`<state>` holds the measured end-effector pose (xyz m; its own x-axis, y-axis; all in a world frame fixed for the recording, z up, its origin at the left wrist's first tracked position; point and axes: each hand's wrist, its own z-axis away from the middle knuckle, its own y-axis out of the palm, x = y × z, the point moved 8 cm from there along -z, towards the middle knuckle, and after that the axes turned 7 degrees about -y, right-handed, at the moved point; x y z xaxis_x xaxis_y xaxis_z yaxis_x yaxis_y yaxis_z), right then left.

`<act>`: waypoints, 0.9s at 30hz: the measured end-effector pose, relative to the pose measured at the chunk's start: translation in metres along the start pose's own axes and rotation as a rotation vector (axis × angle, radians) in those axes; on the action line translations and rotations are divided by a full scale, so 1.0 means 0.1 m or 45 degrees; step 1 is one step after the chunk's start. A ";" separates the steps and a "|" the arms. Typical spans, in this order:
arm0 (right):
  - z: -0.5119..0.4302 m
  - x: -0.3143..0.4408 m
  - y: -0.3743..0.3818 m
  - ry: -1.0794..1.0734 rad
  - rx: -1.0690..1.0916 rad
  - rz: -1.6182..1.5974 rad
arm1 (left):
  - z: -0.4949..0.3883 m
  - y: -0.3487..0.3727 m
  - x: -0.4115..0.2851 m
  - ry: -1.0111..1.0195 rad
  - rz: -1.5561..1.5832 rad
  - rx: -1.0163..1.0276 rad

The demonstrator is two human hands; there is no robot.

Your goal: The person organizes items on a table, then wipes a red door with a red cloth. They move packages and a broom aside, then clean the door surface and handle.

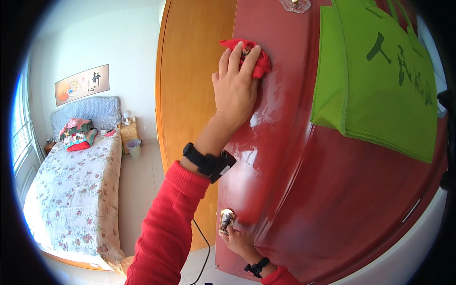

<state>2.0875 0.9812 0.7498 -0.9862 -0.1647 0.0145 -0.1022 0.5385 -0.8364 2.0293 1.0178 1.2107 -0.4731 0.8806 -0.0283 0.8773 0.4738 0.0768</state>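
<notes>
My left hand [236, 83] presses a bunched red cloth [263, 66] against the upper part of a red door [249, 199], its fingers spread over the cloth. Wet, glossy streaks show on the door panel below the cloth. Lower down, my right hand [242, 244] is at the metal door knob [226, 221] near the door's left edge, with thumb and fingers against it. Part of its grip is hidden. Both wrists wear black straps, and the left one carries a small black device.
A green fabric bag [388, 82] bearing writing hangs on the door at right. A clear hook [295, 5] sits above. Behind stands a wooden panel [196, 107]. A black cable [205, 242] trails by the door. Farther left are a bed [78, 188], nightstand [129, 131] and bin [134, 149].
</notes>
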 end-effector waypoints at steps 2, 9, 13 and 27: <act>0.01 0.00 0.00 -0.008 -0.015 0.007 | 0.24 0.00 -0.12 0.058 -0.144 -0.018; -0.01 0.01 -0.03 -0.018 -0.066 0.020 | 1.51 0.02 -0.10 0.144 -0.134 0.378; -0.02 0.01 0.01 -0.020 -0.023 0.064 | 2.25 -0.02 -0.03 0.225 -0.127 0.546; -0.01 0.04 0.03 0.011 0.097 0.114 | 1.89 -0.10 0.27 -0.183 0.089 0.339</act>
<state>2.0835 0.9835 0.7481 -0.9921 -0.1116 -0.0578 -0.0038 0.4866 -0.8736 2.0229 1.0385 1.0213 -0.4111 0.8948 -0.1742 0.9067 0.3816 -0.1799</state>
